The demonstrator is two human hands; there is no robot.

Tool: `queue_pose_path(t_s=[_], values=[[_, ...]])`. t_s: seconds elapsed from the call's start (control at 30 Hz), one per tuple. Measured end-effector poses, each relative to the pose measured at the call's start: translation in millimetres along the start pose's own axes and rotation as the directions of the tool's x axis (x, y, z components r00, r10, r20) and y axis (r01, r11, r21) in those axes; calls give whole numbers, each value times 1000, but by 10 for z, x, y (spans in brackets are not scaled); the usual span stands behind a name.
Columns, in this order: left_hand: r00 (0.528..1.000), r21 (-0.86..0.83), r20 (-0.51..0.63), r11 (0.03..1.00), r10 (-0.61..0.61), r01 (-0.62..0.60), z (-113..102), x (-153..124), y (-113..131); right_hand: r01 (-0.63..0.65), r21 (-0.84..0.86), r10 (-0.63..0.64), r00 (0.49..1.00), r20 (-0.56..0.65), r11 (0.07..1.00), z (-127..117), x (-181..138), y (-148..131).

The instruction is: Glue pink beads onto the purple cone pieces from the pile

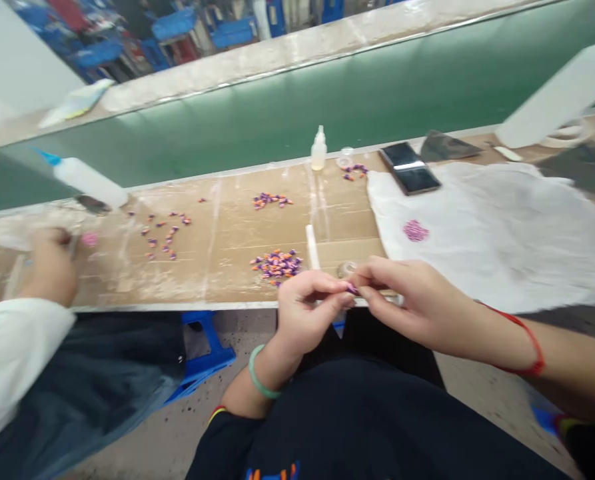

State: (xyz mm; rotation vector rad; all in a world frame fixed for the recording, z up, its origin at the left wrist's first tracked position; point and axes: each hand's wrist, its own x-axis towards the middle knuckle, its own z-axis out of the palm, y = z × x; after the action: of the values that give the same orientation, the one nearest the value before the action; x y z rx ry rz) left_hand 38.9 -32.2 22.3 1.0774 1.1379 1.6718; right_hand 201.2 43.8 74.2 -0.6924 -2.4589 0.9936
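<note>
Left hand (307, 310) and right hand (412, 303) pinch 1 purple piece (351, 288) at the near edge of the surface (227, 227), fingers (377, 275) clamped on it. Likely light, hard, slippery; grip its sides by fingertip.

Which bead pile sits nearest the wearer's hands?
The dense purple-and-orange pile by the bench front edge, just beyond the left hand and beside the white stick. The other piles lie farther back or left.
</note>
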Motion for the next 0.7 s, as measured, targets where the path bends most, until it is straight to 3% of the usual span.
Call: queue_pose_path(t_s=[0.27, 0.5, 0.7], values=[[996, -117, 41, 990, -77, 81, 10, -32, -34, 108, 3, -108, 993, -47, 994, 89, -56, 173], [994, -87, 42, 991, -102, 105, 28, -25, -19, 120, -34, -122, 991, -58, 992, 93, -90, 205], [1000, -40, 17, 999, 15, -14, 4, -4, 17, 73, -16, -74, 997, -35, 997, 49, -42, 95]])
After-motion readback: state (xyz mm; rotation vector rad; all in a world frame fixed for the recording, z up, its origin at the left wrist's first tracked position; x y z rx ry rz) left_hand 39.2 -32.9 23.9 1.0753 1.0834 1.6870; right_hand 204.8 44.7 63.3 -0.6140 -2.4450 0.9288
